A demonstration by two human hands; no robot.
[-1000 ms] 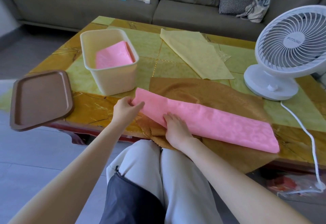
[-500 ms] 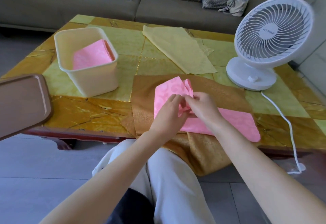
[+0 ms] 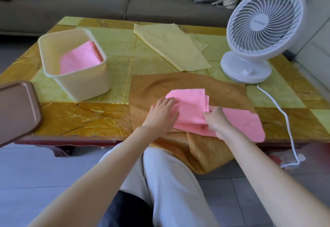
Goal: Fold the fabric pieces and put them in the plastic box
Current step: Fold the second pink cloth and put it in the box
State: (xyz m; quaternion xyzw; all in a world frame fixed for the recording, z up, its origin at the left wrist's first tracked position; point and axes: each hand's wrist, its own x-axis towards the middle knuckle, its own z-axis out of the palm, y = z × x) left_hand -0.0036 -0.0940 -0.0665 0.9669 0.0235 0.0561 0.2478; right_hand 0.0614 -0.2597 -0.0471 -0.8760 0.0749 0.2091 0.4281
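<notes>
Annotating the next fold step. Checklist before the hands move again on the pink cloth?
1. Left hand flat on the pink cloth, pinning the fold: ok.
2. Right hand grip on the cloth: cannot tell.
3. Cloth fully folded: not ok, its right end lies flat, unfolded.
4. Box open, with room above the pink piece inside: ok.
5. Table between cloth and box free: ok.
</notes>
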